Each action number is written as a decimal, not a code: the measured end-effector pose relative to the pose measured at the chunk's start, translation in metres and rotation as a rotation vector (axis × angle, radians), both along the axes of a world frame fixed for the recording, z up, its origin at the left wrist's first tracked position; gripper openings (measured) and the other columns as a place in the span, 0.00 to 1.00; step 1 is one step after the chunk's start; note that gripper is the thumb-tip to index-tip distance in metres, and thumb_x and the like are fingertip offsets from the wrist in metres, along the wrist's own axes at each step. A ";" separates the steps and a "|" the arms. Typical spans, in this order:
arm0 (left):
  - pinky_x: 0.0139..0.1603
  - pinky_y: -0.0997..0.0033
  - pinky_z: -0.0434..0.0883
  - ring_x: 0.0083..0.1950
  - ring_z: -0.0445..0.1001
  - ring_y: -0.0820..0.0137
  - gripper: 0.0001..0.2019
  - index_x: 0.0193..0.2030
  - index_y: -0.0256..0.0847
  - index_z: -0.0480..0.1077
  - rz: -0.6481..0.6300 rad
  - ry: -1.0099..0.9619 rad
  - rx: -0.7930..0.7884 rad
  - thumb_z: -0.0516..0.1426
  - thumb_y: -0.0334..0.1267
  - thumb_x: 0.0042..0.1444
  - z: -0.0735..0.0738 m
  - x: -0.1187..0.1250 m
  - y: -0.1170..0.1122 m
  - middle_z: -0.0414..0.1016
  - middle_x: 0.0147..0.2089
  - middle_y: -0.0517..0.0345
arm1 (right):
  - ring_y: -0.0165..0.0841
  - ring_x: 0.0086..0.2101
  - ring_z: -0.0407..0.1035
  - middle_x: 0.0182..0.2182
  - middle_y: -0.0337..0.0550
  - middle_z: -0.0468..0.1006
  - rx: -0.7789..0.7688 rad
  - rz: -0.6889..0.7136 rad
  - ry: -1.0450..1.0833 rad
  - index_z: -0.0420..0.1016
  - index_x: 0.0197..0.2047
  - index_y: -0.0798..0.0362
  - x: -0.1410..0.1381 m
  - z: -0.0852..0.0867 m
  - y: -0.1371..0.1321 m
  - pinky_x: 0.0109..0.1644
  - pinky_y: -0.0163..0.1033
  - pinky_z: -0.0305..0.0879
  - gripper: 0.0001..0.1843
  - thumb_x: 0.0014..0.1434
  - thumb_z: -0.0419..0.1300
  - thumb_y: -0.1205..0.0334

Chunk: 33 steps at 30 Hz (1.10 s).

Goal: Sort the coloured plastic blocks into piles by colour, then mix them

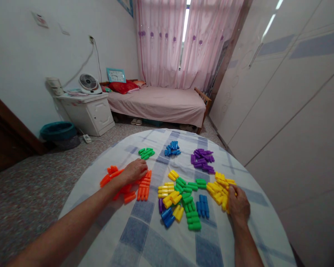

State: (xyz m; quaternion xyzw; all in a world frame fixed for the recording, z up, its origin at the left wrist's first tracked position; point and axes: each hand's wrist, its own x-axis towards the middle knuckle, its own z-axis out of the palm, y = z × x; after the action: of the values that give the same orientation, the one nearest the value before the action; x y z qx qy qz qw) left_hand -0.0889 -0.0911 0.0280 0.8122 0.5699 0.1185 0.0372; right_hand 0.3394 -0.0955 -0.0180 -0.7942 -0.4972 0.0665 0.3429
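Note:
My left hand (135,170) is over the orange plastic building pieces (144,190) on the left of the table, its fingers curled together and the tips hidden among the pieces. On the right, my right hand (239,204) touches the pile of yellow building pieces (219,189), with fingers bent round a yellow piece at the pile's edge. Between the hands lies a flat arrangement of joined green pieces (188,202), yellow pieces (167,190) and dark blue pieces (168,217). A short purple piece (160,205) shows at its left side. Separate blue pieces (202,206) lie right of the green ones.
Farther back on the checked tablecloth (136,231) are small piles of green pieces (146,153), blue pieces (172,148) and purple pieces (202,160). Beyond the round table stand a bed (158,104), a white cabinet (91,113) with a fan (89,82), and a bin (58,131). A wardrobe (284,111) lines the right.

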 end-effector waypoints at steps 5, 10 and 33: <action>0.48 0.67 0.67 0.44 0.70 0.65 0.09 0.31 0.39 0.72 -0.014 0.041 0.008 0.51 0.33 0.57 0.005 0.017 -0.001 0.74 0.39 0.50 | 0.38 0.39 0.65 0.45 0.49 0.74 0.015 0.003 0.003 0.74 0.46 0.54 -0.001 0.001 0.000 0.42 0.40 0.57 0.25 0.58 0.42 0.51; 0.53 0.68 0.66 0.50 0.70 0.66 0.09 0.43 0.40 0.72 -0.217 -0.156 0.062 0.53 0.32 0.56 0.008 0.075 0.002 0.73 0.47 0.52 | 0.38 0.39 0.65 0.44 0.48 0.74 0.009 -0.001 0.015 0.74 0.45 0.53 -0.001 0.001 0.001 0.43 0.40 0.57 0.25 0.58 0.42 0.51; 0.51 0.65 0.65 0.47 0.70 0.65 0.12 0.46 0.41 0.71 0.074 -0.224 0.266 0.55 0.40 0.57 0.012 0.063 0.043 0.74 0.44 0.52 | 0.38 0.39 0.65 0.44 0.49 0.74 0.006 0.000 0.007 0.74 0.46 0.54 0.000 0.001 0.001 0.43 0.40 0.58 0.25 0.58 0.42 0.50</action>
State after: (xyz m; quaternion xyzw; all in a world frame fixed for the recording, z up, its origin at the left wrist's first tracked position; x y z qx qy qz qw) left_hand -0.0259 -0.0480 0.0399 0.7701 0.5712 0.2838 -0.0116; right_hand 0.3391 -0.0942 -0.0173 -0.7930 -0.4961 0.0678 0.3470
